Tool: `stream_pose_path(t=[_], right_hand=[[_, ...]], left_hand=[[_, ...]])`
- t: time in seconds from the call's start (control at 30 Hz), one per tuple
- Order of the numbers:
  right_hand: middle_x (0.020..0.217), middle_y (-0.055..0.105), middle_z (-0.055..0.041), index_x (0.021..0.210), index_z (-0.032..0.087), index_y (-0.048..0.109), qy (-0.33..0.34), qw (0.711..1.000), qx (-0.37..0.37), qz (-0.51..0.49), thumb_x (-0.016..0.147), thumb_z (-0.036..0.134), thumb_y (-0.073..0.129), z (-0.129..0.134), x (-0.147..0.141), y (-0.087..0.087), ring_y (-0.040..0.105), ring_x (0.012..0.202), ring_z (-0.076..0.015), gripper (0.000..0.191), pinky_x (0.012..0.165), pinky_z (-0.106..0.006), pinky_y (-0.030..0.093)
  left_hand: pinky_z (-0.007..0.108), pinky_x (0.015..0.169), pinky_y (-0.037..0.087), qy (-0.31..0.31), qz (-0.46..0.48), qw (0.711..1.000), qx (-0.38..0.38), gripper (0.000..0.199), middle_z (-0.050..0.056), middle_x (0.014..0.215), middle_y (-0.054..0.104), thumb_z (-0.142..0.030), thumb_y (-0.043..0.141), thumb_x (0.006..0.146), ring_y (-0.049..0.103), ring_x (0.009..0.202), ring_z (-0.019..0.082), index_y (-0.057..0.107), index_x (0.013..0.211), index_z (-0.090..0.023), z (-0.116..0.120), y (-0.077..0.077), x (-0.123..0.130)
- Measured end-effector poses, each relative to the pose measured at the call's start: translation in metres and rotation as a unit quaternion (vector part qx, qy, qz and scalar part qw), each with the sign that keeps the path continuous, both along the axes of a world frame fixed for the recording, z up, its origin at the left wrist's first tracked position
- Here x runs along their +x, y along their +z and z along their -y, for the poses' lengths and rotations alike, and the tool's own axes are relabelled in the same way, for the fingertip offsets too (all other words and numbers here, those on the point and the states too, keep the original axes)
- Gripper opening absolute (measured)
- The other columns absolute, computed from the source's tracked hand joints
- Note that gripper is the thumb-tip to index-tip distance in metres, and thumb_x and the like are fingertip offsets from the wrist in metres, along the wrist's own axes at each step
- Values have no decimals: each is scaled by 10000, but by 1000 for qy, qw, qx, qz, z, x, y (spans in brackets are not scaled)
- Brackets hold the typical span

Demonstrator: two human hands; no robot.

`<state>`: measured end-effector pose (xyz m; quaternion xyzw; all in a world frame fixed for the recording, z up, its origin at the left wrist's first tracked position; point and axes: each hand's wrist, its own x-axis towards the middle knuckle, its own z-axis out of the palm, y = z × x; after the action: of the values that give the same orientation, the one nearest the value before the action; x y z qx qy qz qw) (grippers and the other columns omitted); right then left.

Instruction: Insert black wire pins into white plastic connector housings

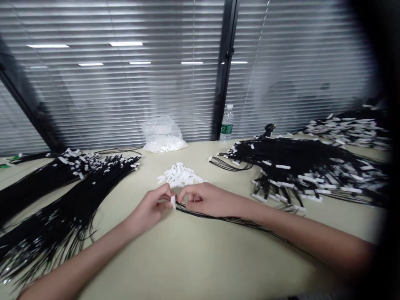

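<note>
My left hand point(153, 207) pinches a small white plastic connector point(173, 202) between thumb and fingers at the middle of the table. Just to its right, my right hand point(200, 197) has its fingers closed on thin black wires point(215, 217) close to the connector. From there the wires trail right and toward me, beneath my right forearm. Whether every wire end sits inside the connector is too small to tell. Behind both hands lies a loose pile of white connectors point(179, 175).
Bundles of black wires with white ends lie on the left point(84, 200) and right point(287, 156) of the pale table point(187, 258). A clear bag point(164, 135) of white pieces and a water bottle point(226, 124) stand at the back, before window blinds point(156, 83).
</note>
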<state>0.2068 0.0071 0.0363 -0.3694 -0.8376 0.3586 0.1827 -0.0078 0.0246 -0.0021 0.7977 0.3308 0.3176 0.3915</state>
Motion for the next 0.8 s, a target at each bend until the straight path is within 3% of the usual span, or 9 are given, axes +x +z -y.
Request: stream_pose_path(t=[0.1,0.17,0.23,0.33,0.4,0.53,0.63,0.73,0.8], right_hand=[[668,509,24,967,178,613,72,969,-220,-82,786,200,507,-7,12,18,427,552,-43,212,519,-162,342],[745,562,-12,943,150,622,67,940,-270,-199,813,220,482,-10,22,32,509,643,-60,203,606,-177,415],[917,604,-46,975,154,605,19,911,-229,-343,839,210,410,-13,34,47,573,821,-101,244,748,-229,463],[1121,562,-2,1060,220,560,-51,864,-85,-494,827,120,359,-19,52,66,530,1044,-108,325,901,-271,435],[1095,560,24,1041,249,568,-74,839,-1,-539,838,128,417,-24,64,75,524,1023,-84,280,909,-242,424],[750,514,1,852,206,625,-148,799,170,-557,848,252,523,-31,79,84,495,707,-69,111,740,-239,451],[904,537,-18,860,251,611,-214,759,254,-560,860,297,507,-27,82,87,494,790,-97,113,724,-259,443],[1125,527,-8,1036,309,554,-243,791,178,-532,905,337,411,-16,76,94,513,871,-112,196,701,-272,433],[1028,570,-25,1142,292,511,-261,823,161,-479,927,316,357,-7,64,96,510,716,-89,266,610,-260,398]], left_hand=[[284,771,424,1,11,1000,-10,55,33,875,594,-140,509,796,549,827,140,464,797,-172,-1,0,0],[288,781,419,0,20,1000,-18,79,31,877,593,-126,508,794,547,816,132,445,794,-175,-2,-1,0],[290,783,414,-2,29,999,-27,114,29,879,596,-110,510,789,546,802,126,420,789,-179,-2,-1,0],[284,770,410,-3,44,998,-40,151,28,880,597,-95,518,779,540,785,120,396,787,-184,-3,-2,0],[278,757,408,-3,51,998,-47,160,27,879,596,-87,524,775,530,769,115,399,800,-184,-3,-2,0],[267,730,406,-2,63,996,-61,171,29,871,600,-80,537,768,522,748,111,407,812,-183,-2,-1,2],[270,726,412,-5,70,995,-72,168,31,869,605,-86,540,769,535,753,116,405,800,-181,-1,-2,4],[280,742,416,-8,77,994,-80,170,33,874,611,-87,545,768,552,762,121,406,799,-180,-1,-3,5],[286,750,417,-9,84,993,-84,178,31,874,612,-86,549,767,559,760,123,405,810,-181,-1,-5,5]])
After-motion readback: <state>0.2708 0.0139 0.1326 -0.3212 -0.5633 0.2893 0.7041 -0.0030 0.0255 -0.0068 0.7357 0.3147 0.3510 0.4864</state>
